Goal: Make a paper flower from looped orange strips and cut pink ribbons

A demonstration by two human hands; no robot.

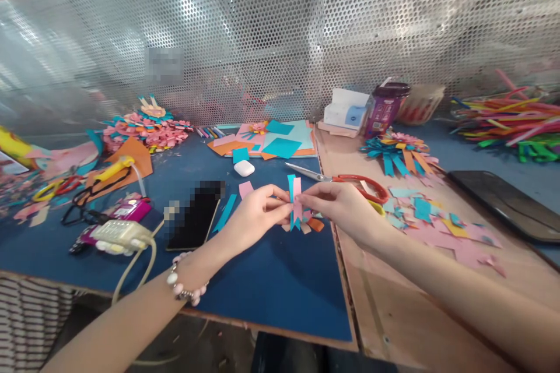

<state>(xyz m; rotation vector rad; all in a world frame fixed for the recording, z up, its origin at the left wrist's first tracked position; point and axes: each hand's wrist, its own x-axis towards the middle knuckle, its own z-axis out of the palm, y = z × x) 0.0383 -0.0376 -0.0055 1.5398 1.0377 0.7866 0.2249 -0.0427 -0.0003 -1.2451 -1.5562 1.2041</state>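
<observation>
My left hand (256, 213) and my right hand (339, 204) meet over the blue mat (271, 280). Both pinch a small bundle of pink and teal paper strips (296, 203), held upright between the fingertips. Loose orange and pink strips (312, 225) lie on the mat just under the bundle. Red-handled scissors (345, 180) lie behind my right hand, blades pointing left. A bead bracelet (186, 282) circles my left wrist.
A dark phone (195, 215), a white earbud case (244, 168) and a glue gun (114, 168) lie on the mat. Paper flowers (146, 125), paper sheets (284, 140), a jar (385, 108), scraps (437, 218), a tablet (507, 204) and a pile of long coloured strips (511, 122) surround it; a perforated metal screen (280, 29) stands behind.
</observation>
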